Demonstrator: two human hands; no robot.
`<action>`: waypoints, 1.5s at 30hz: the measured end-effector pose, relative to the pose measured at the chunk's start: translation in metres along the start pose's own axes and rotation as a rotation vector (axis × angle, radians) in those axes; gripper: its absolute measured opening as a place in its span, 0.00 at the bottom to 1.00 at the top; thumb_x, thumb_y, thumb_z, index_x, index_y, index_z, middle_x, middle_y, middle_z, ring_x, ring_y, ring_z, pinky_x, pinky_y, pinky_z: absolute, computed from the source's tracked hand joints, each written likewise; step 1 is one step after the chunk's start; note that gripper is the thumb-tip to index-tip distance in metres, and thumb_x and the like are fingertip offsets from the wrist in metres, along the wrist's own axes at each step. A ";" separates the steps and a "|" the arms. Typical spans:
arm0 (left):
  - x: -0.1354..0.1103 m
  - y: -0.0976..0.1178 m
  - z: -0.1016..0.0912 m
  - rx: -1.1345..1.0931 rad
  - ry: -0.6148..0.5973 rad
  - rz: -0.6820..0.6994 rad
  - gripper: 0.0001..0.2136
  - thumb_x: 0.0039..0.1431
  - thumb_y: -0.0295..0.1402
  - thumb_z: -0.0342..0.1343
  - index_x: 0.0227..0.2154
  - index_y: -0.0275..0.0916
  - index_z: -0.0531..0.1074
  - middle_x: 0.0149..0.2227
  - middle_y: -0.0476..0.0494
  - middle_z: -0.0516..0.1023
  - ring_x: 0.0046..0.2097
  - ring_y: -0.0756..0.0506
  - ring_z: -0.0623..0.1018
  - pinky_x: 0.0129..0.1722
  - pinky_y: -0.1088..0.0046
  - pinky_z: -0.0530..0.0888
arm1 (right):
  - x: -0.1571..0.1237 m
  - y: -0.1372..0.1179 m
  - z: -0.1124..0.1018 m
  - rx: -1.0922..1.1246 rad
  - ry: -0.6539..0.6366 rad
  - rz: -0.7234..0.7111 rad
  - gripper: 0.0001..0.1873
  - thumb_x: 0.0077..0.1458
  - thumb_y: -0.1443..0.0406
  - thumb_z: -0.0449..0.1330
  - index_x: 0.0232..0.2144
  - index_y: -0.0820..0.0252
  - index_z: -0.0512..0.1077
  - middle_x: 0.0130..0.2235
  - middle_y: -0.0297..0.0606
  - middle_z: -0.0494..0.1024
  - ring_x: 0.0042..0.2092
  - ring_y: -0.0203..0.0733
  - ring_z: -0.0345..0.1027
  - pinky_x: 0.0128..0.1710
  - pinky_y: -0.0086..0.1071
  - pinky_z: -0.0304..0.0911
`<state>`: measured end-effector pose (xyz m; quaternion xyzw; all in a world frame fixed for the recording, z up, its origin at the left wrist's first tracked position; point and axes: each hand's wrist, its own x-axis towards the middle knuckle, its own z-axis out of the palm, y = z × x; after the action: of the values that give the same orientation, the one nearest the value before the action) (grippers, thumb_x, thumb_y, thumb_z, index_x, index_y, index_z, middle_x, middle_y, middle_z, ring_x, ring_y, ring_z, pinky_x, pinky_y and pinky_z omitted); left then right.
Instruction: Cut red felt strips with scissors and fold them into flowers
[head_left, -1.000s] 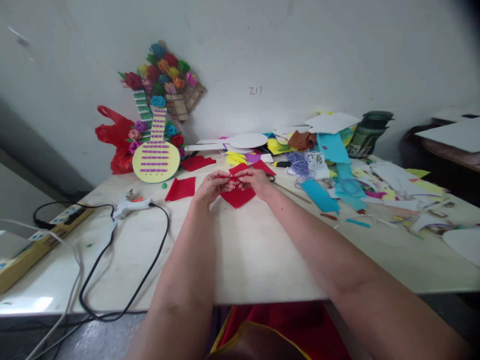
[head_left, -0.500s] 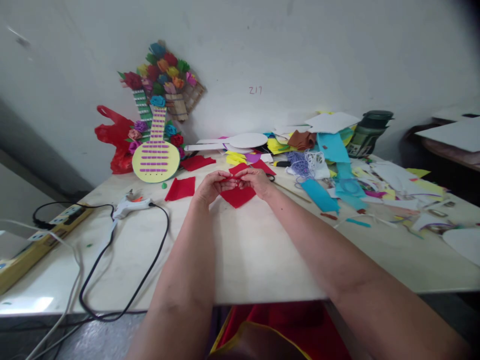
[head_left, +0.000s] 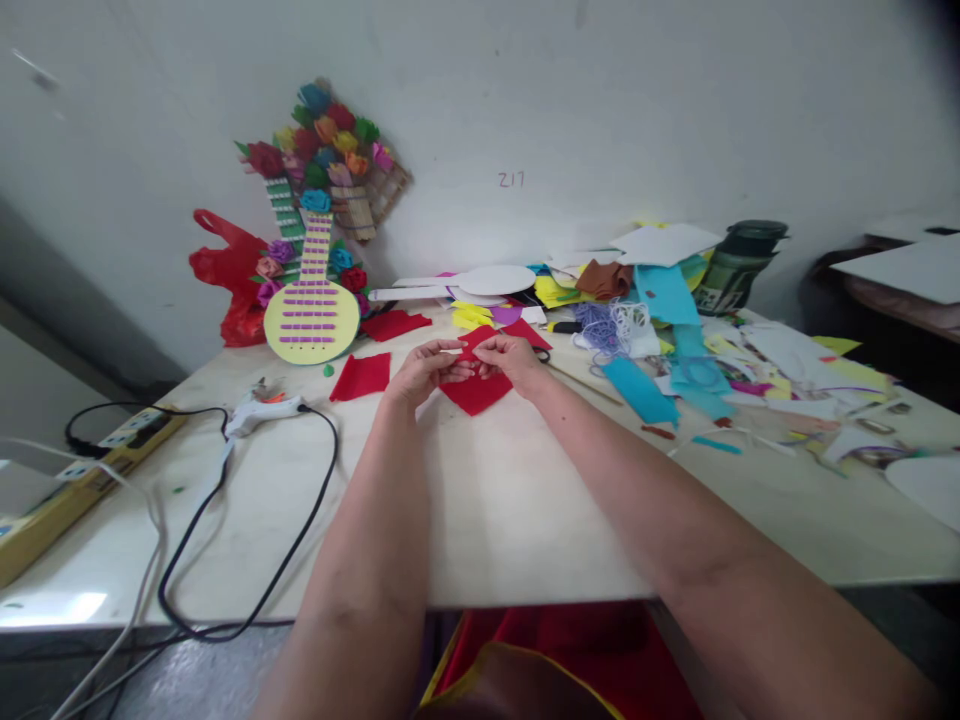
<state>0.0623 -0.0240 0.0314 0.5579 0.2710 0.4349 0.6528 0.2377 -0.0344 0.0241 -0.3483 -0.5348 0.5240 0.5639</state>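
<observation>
- Red sheet [head_left: 475, 402]: mid-tbl, under & btwn both hands, one corner pointing back to the person; upper part hidden, so long axis n/a, can't tell.
- Rel. to fingers: visible part lies just below the fingertips, person's side. Neither hand clearly nearer; one each side.
- L hand [head_left: 429, 372]: at sheet's L edge, fingers curled inward, thumb near index; can't tell if pinching anything.
- R hand [head_left: 512, 364]: at sheet's R edge, thumb & index drawn tog., tips facing L hand's w/ small gap; any red bit btwn too small to confirm.
- More red [head_left: 534, 334] behind R hand; same sheet or separate, unclear.
- Black loop [head_left: 541, 355], prob. scissors handle, just beyond R wrist; thin stick [head_left: 586, 386] to its R.
- Red square [head_left: 361, 377] L of L hand, apart; glue gun [head_left: 264, 410] further L, w/ black cord.
- Blue strip [head_left: 640, 391] & yarn [head_left: 598, 325] well R, nr paper scraps.
</observation>
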 end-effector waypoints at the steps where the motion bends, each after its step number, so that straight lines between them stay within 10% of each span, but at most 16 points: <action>1: 0.000 0.000 -0.001 0.005 -0.005 -0.001 0.15 0.47 0.25 0.57 0.40 0.31 0.68 0.30 0.36 0.78 0.31 0.44 0.78 0.36 0.67 0.74 | 0.000 0.000 0.000 -0.005 0.006 -0.009 0.11 0.37 0.64 0.66 0.24 0.63 0.70 0.16 0.30 0.70 0.19 0.31 0.64 0.20 0.27 0.64; 18: 0.003 -0.002 -0.002 -0.101 0.350 0.085 0.10 0.48 0.32 0.58 0.31 0.31 0.69 0.24 0.42 0.76 0.29 0.47 0.78 0.34 0.71 0.74 | 0.005 0.002 -0.004 -0.004 0.115 -0.036 0.09 0.37 0.67 0.65 0.26 0.64 0.72 0.18 0.30 0.73 0.18 0.29 0.64 0.20 0.24 0.64; 24: 0.010 -0.008 0.014 -0.053 0.227 -0.103 0.16 0.44 0.41 0.61 0.29 0.31 0.70 0.26 0.39 0.76 0.28 0.47 0.76 0.32 0.71 0.73 | 0.003 0.000 0.003 -0.002 0.184 -0.058 0.08 0.39 0.69 0.63 0.27 0.63 0.72 0.16 0.28 0.71 0.18 0.29 0.64 0.21 0.24 0.64; 45: 0.007 -0.005 0.012 0.104 0.282 0.046 0.13 0.36 0.35 0.65 0.23 0.33 0.71 0.22 0.44 0.74 0.25 0.49 0.74 0.29 0.73 0.71 | -0.002 -0.002 -0.003 -0.117 0.008 0.212 0.11 0.47 0.64 0.61 0.19 0.64 0.66 0.16 0.34 0.72 0.13 0.28 0.59 0.09 0.21 0.51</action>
<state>0.0769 -0.0234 0.0306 0.5304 0.3690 0.5091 0.5686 0.2414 -0.0360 0.0245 -0.4374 -0.5225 0.5470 0.4864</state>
